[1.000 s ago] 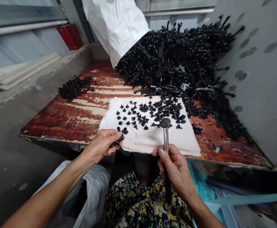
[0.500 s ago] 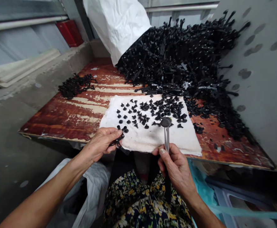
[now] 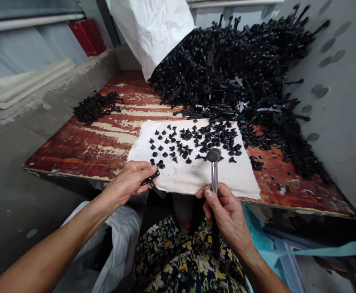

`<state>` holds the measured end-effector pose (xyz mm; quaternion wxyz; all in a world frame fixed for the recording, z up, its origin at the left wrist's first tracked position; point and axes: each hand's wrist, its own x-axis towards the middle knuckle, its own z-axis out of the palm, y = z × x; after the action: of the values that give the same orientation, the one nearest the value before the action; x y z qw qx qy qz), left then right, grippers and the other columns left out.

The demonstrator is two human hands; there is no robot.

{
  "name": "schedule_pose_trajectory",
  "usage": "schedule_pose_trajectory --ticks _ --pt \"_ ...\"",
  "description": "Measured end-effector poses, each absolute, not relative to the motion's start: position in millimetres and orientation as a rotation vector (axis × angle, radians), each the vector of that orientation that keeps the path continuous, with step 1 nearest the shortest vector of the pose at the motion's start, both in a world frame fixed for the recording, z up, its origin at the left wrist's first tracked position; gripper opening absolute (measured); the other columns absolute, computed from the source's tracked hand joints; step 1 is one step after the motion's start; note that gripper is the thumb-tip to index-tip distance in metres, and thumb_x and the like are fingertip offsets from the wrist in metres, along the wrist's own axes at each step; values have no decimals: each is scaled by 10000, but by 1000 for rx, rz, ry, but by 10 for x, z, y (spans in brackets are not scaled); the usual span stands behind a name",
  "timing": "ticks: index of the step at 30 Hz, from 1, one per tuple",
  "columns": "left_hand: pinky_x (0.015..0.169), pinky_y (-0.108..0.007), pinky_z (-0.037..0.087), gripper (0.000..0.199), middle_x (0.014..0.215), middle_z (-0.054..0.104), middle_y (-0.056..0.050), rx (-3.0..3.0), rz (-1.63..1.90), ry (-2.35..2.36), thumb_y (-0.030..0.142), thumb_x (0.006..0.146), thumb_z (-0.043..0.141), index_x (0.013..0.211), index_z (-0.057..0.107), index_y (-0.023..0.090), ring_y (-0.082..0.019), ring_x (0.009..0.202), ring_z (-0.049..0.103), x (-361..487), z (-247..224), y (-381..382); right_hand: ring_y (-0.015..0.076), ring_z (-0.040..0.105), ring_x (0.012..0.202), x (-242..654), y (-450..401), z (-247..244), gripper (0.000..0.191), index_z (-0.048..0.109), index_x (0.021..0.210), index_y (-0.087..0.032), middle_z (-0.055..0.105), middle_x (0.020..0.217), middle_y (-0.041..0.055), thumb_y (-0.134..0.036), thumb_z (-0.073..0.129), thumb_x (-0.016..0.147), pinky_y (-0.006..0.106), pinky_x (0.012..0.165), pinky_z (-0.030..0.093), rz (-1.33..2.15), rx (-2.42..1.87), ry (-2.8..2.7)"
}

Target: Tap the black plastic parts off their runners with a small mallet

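Note:
My left hand (image 3: 125, 181) is closed at the cloth's front left edge, pinching narrow black linked pieces (image 3: 149, 179) between thumb and fingers; one end hangs below the edge. My right hand (image 3: 226, 211) is wrapped round a mallet (image 3: 214, 177) with a bright metal shaft and a round dark head, held upright over the cloth's front. Its dark grip runs down below the hand. On the white cloth (image 3: 193, 181) stand several small black mushroom-shaped pieces (image 3: 166, 141), spaced out at left and crowded at right.
A large heap of black strip-like parts (image 3: 226, 77) covers the back right, beside a white sack (image 3: 153, 32) and grey panel (image 3: 342, 110). A smaller black pile (image 3: 97, 106) lies on the worn red tabletop (image 3: 74, 148). Below the table edge hangs a white bag (image 3: 123, 232).
The linked pieces in my left hand have tilted slightly, and the view has shifted a little. My right hand keeps the mallet in nearly the same place.

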<state>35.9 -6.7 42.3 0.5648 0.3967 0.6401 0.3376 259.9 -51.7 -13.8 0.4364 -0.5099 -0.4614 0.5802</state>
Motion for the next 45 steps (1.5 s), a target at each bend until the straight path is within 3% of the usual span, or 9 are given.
schedule_pose_trajectory --ticks 6,9,13,16,26,32,36,40,45 --pt "303 -151 128 353 505 579 -38 972 738 1548 412 591 766 552 602 102 -17 296 319 313 455 -39 65 376 406 2666 -545 -76 373 587 964 -186 609 696 5 -545 528 879 189 340 291 1444 -1243 -1191" --pt "291 -145 143 299 495 582 -39 971 699 1567 356 646 731 554 603 102 -22 291 327 325 498 -12 87 425 444 2737 -553 22 316 613 1053 -182 592 667 -4 -426 441 947 204 391 362 1312 -1279 -1419" --pt "282 -138 140 265 456 556 -26 919 643 1609 248 722 658 517 573 103 -17 263 301 381 572 17 169 655 771 2786 -453 142 318 589 1215 -168 690 906 70 -251 422 957 284 711 560 881 -1225 -1838" --pt "283 -138 144 284 444 547 -23 905 639 1604 209 771 611 512 568 101 -18 253 290 407 602 27 215 669 966 2766 -336 176 437 482 1374 -153 679 1115 126 -145 418 941 354 860 567 595 -1077 -2094" --pt "299 -139 124 361 337 415 19 864 535 1669 113 834 539 473 560 106 -19 244 245 390 710 57 136 526 576 2623 -172 293 548 461 1422 -174 580 817 46 -37 335 906 248 496 506 169 -1094 -2446" --pt "296 -152 131 318 401 501 -15 908 552 1609 165 823 564 513 593 102 -26 250 271 349 639 59 143 569 698 2618 -201 273 559 412 1452 -162 577 860 59 -24 360 913 251 629 548 272 -953 -2271" --pt "293 -147 124 272 431 526 -21 878 576 1615 144 805 578 540 609 93 -18 252 271 357 646 51 129 505 576 2623 -210 286 535 483 1406 -164 566 807 46 -27 351 905 241 529 525 268 -1015 -2399" --pt "292 -141 120 284 423 517 -19 848 600 1600 144 797 588 518 581 92 -14 252 269 368 665 46 145 565 707 2639 -243 312 613 338 1499 -221 581 889 55 -33 385 917 259 647 556 324 -941 -2184" --pt "298 -137 116 258 440 536 -24 857 576 1587 162 802 576 556 594 87 -14 253 279 341 619 40 135 501 549 2640 -236 293 589 448 1439 -212 583 807 40 -22 355 889 251 501 518 285 -1027 -2391"
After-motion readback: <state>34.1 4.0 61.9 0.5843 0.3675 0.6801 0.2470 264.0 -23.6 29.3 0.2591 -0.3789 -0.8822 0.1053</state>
